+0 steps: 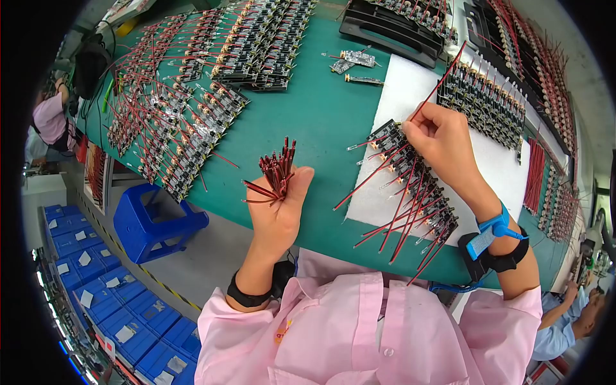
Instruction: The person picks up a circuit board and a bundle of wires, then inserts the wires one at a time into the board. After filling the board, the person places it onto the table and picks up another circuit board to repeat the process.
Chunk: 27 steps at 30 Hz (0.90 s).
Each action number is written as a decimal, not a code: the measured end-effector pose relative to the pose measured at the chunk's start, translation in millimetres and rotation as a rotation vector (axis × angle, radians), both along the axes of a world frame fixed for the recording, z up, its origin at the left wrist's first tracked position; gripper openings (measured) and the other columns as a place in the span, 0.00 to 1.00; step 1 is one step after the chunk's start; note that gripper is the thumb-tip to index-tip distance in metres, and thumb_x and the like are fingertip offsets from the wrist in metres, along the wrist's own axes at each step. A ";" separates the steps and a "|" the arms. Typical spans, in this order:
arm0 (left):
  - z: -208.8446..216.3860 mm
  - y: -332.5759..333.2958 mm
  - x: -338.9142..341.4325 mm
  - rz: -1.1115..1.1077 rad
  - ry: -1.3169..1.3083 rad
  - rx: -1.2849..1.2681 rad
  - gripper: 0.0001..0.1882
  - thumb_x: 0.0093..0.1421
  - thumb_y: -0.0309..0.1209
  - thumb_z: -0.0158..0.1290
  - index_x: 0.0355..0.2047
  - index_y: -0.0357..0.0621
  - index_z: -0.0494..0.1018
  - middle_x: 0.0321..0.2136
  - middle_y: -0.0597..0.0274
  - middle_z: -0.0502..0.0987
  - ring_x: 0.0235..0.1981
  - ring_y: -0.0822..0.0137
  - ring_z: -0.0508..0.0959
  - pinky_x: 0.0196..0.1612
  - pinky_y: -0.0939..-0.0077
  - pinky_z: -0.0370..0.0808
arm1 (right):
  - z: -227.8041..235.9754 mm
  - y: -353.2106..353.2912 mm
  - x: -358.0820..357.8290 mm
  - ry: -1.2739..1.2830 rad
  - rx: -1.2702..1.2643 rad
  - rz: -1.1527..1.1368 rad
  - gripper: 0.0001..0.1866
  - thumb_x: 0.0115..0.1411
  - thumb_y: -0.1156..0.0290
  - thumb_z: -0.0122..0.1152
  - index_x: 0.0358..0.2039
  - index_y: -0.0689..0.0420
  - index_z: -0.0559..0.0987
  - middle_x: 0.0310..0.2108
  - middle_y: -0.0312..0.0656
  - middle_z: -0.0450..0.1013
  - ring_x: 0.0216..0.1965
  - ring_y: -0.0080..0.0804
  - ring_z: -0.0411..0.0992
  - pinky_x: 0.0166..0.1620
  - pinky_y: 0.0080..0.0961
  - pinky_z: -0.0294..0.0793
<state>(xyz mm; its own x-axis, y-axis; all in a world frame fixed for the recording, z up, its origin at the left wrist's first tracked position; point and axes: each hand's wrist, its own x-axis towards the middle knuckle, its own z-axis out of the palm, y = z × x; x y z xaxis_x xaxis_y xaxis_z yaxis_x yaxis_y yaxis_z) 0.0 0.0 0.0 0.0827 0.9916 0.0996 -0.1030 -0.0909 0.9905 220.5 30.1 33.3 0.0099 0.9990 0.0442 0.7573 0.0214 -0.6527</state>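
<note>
My left hand (282, 205) is closed around a bundle of dark red wires (277, 170), their cut ends sticking up above the fist. Over the top end of a row of circuit boards (417, 186), my right hand (443, 138) pinches a single red wire (447, 80), which slants up and to the right from the fingertips. The boards lie partly on a white foam sheet (398, 96). Red wires fan out from many of them toward the lower left. Whether the pinched wire's lower end touches a board is hidden by my fingers.
Several wired board rows (263, 45) cover the table's far left. More board panels (484, 106) lie on the foam at right, beside a bundle of red wires (534, 176). Loose boards (356, 59) sit near a black tray (391, 32). A blue stool (151, 221) stands left of the table.
</note>
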 end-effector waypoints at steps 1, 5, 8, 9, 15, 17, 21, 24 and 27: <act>0.4 -0.1 0.3 0.001 0.001 0.000 0.13 0.51 0.27 0.48 0.13 0.38 0.60 0.11 0.74 0.56 0.15 0.81 0.53 0.16 0.85 0.49 | -0.2 -0.7 -0.3 -0.004 0.027 0.021 0.06 0.43 0.74 0.54 0.16 0.63 0.70 0.12 0.35 0.65 0.12 0.20 0.58 0.17 0.16 0.58; 1.8 -0.6 1.7 0.004 0.002 -0.004 0.14 0.51 0.28 0.48 0.13 0.38 0.59 0.11 0.74 0.55 0.15 0.81 0.52 0.16 0.84 0.49 | -0.4 -2.0 -1.1 -0.031 0.119 0.083 0.05 0.42 0.76 0.54 0.16 0.64 0.70 0.12 0.37 0.64 0.13 0.20 0.58 0.17 0.17 0.58; 1.9 -1.1 1.7 0.012 0.000 -0.010 0.15 0.51 0.28 0.48 0.12 0.38 0.58 0.11 0.74 0.55 0.15 0.81 0.52 0.16 0.84 0.49 | -1.4 -1.9 -1.9 -0.067 0.196 0.127 0.05 0.42 0.77 0.54 0.16 0.64 0.70 0.13 0.38 0.65 0.13 0.21 0.59 0.17 0.17 0.58; 1.7 -1.2 1.5 0.011 0.004 -0.011 0.15 0.51 0.28 0.48 0.12 0.37 0.59 0.11 0.74 0.55 0.15 0.81 0.52 0.16 0.84 0.49 | -1.8 -2.3 -2.0 -0.075 0.207 0.146 0.04 0.42 0.77 0.54 0.17 0.64 0.70 0.13 0.39 0.65 0.13 0.22 0.59 0.17 0.17 0.59; 0.1 -0.4 -0.1 0.008 0.013 -0.010 0.14 0.51 0.28 0.49 0.13 0.36 0.60 0.11 0.75 0.55 0.14 0.81 0.52 0.16 0.84 0.49 | 5.9 -7.6 -3.2 -0.114 0.182 0.201 0.04 0.42 0.77 0.54 0.19 0.64 0.71 0.16 0.41 0.67 0.15 0.27 0.62 0.19 0.19 0.61; 0.2 -0.4 0.5 0.017 0.017 -0.005 0.14 0.51 0.28 0.49 0.13 0.36 0.61 0.11 0.75 0.55 0.14 0.81 0.52 0.16 0.84 0.49 | 8.4 -8.9 -3.6 -0.134 0.183 0.210 0.03 0.42 0.77 0.53 0.20 0.63 0.71 0.17 0.41 0.67 0.15 0.29 0.62 0.20 0.21 0.61; 2.0 0.0 2.7 0.039 0.032 0.002 0.13 0.51 0.29 0.49 0.14 0.36 0.62 0.10 0.75 0.55 0.14 0.81 0.52 0.15 0.84 0.49 | 11.4 -10.7 -4.3 -0.209 0.206 0.247 0.03 0.43 0.78 0.51 0.21 0.63 0.71 0.18 0.43 0.66 0.18 0.34 0.64 0.22 0.25 0.63; 3.2 1.3 2.8 0.054 0.044 0.009 0.13 0.51 0.30 0.49 0.14 0.36 0.63 0.10 0.75 0.55 0.14 0.82 0.52 0.15 0.85 0.49 | 12.0 -12.3 -5.7 -0.281 0.266 0.292 0.03 0.43 0.79 0.49 0.21 0.63 0.71 0.19 0.45 0.66 0.20 0.39 0.65 0.24 0.28 0.64; 2.6 3.0 0.2 0.039 -0.001 -0.047 0.14 0.52 0.31 0.48 0.14 0.36 0.63 0.10 0.75 0.56 0.13 0.82 0.53 0.14 0.84 0.49 | 13.1 -16.2 -9.5 -0.415 0.269 0.317 0.04 0.43 0.80 0.48 0.22 0.63 0.71 0.19 0.46 0.65 0.23 0.43 0.65 0.26 0.31 0.64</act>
